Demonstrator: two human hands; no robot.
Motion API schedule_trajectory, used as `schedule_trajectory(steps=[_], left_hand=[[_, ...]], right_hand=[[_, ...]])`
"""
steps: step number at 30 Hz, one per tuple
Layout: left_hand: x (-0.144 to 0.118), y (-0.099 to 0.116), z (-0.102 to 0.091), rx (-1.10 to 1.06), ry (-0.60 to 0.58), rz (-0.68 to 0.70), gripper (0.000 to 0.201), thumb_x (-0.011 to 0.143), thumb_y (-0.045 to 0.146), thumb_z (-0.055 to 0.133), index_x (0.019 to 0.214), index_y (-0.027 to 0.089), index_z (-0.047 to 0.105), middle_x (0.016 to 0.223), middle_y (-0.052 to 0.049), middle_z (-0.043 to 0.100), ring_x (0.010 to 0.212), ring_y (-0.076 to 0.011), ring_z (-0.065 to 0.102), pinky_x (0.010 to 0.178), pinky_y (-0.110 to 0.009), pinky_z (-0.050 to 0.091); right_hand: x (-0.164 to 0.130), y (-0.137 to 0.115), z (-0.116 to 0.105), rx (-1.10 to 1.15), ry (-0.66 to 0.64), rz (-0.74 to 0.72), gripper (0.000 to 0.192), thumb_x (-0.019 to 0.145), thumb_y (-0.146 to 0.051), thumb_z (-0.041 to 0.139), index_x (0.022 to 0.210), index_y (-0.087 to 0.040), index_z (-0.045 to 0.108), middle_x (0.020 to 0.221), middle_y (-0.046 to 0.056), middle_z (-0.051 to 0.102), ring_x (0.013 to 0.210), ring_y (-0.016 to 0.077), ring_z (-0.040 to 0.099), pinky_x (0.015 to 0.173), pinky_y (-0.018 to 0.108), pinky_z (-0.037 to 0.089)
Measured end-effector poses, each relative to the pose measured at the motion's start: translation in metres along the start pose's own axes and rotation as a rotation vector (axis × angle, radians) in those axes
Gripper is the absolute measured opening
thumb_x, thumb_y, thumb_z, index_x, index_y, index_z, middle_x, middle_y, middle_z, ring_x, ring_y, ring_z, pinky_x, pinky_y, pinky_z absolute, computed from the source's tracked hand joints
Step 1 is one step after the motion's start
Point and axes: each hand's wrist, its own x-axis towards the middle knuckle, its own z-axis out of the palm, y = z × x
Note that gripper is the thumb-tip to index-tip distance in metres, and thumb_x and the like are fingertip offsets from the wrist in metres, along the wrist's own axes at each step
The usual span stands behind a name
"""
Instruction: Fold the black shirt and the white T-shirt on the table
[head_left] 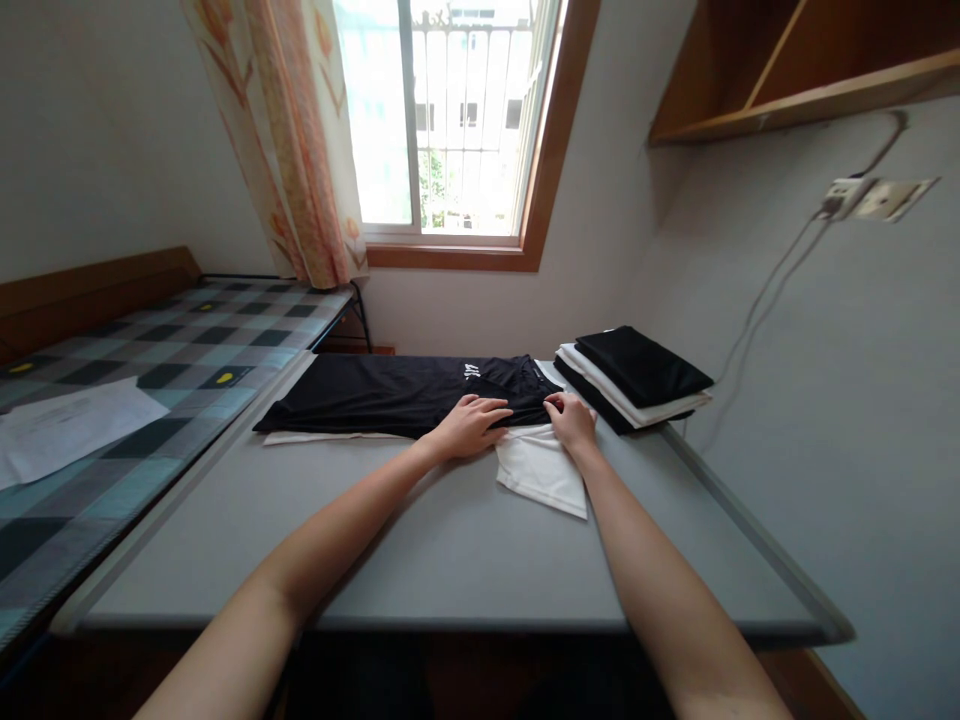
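Observation:
A black T-shirt (375,392) with small white lettering lies on the grey table (450,550), its neck end to the right. Under it is a white T-shirt (544,472); one white sleeve sticks out toward me and a thin white edge shows at the left. My left hand (471,427) rests on the near edge of the black T-shirt, fingers extended and holding nothing. At the shirt's right end, near the collar, my right hand (573,420) has its thumb and fingertips pinched on the black fabric.
Just right of my right hand stands a stack of folded black and white clothes (637,380). A bed with a checked cover (247,330) runs along the left, with paper sheets (82,425) on it. Beyond the table are a curtain (300,150) and a window (450,130).

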Motion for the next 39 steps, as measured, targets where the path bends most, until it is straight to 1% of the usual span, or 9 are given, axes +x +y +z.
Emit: schedule_trajectory(steps=[5,13,16,19,23,27,32,35,39], left_hand=[[-0.004,-0.001,0.013,0.003,-0.121,-0.091,0.057,0.094,0.057,0.045,0.146,0.034,0.043,0.155,-0.004,0.04,0.145,-0.0241,0.031,0.119,-0.046,0.019],[-0.006,-0.005,0.016,0.023,-0.131,-0.105,0.059,0.094,0.063,0.039,0.146,0.037,0.042,0.157,-0.004,0.036,0.147,-0.0312,0.026,0.117,-0.06,0.016],[-0.008,-0.004,0.017,0.042,-0.132,-0.116,0.06,0.094,0.065,0.036,0.147,0.038,0.041,0.158,-0.004,0.034,0.147,-0.0313,0.024,0.117,-0.06,0.014],[-0.009,-0.003,0.017,0.054,-0.111,-0.136,0.064,0.093,0.066,0.036,0.148,0.035,0.04,0.158,-0.005,0.034,0.148,-0.0308,0.024,0.118,-0.057,0.014],[-0.009,-0.001,0.019,0.083,-0.08,-0.204,0.073,0.089,0.07,0.039,0.151,0.03,0.037,0.159,-0.006,0.032,0.148,-0.0326,0.022,0.12,-0.051,0.014],[-0.009,-0.001,0.02,0.107,-0.067,-0.27,0.076,0.088,0.072,0.039,0.15,0.029,0.039,0.159,-0.008,0.031,0.147,-0.0375,0.022,0.119,-0.056,0.011],[-0.008,-0.001,0.02,0.134,-0.073,-0.325,0.078,0.086,0.077,0.034,0.15,0.032,0.039,0.16,-0.007,0.03,0.147,-0.0387,0.02,0.118,-0.058,0.012],[-0.009,-0.001,0.021,0.146,-0.055,-0.313,0.078,0.088,0.076,0.032,0.149,0.03,0.04,0.159,-0.009,0.031,0.146,-0.0385,0.023,0.117,-0.058,0.015],[-0.012,0.001,0.023,0.154,0.04,-0.261,0.065,0.093,0.066,0.037,0.143,0.027,0.049,0.155,-0.01,0.039,0.145,-0.0337,0.029,0.117,-0.056,0.019]], right_hand=[[0.004,0.002,-0.002,0.026,0.0,0.007,0.017,0.084,-0.028,0.057,0.09,-0.022,0.072,0.098,0.006,0.072,0.096,0.0245,0.063,0.085,0.04,0.036],[0.001,0.005,-0.01,0.043,0.027,0.026,0.024,0.084,-0.031,0.055,0.096,-0.02,0.073,0.094,0.009,0.069,0.091,0.0252,0.062,0.081,0.039,0.041],[-0.005,-0.01,-0.015,0.058,0.05,-0.1,0.025,0.086,-0.031,0.053,0.094,-0.02,0.074,0.096,0.009,0.068,0.093,0.0247,0.062,0.085,0.039,0.043],[-0.01,-0.027,-0.013,0.175,-0.092,-0.322,0.025,0.089,-0.03,0.052,0.092,-0.019,0.074,0.094,0.009,0.069,0.091,0.0212,0.064,0.088,0.035,0.046],[-0.017,-0.037,-0.003,0.121,-0.242,-0.464,0.031,0.09,-0.031,0.054,0.114,-0.02,0.071,0.124,0.011,0.067,0.119,0.023,0.058,0.104,0.038,0.04],[-0.025,-0.037,0.0,-0.122,-0.447,-0.389,0.057,0.095,-0.042,0.048,0.146,-0.018,0.047,0.156,0.013,0.036,0.146,0.027,0.029,0.117,0.047,0.023],[-0.025,-0.038,-0.014,-0.316,-0.58,-0.157,0.072,0.097,-0.056,0.033,0.155,-0.013,0.027,0.163,0.014,0.015,0.151,0.0293,0.011,0.119,0.055,0.009],[-0.021,-0.033,-0.02,-0.333,-0.555,-0.115,0.068,0.099,-0.052,0.03,0.155,-0.013,0.029,0.163,0.013,0.018,0.15,0.0308,0.014,0.118,0.057,0.009],[-0.017,-0.027,-0.023,-0.268,-0.377,-0.186,0.049,0.099,-0.039,0.038,0.14,-0.019,0.054,0.149,0.013,0.047,0.139,0.0287,0.039,0.115,0.047,0.023]])
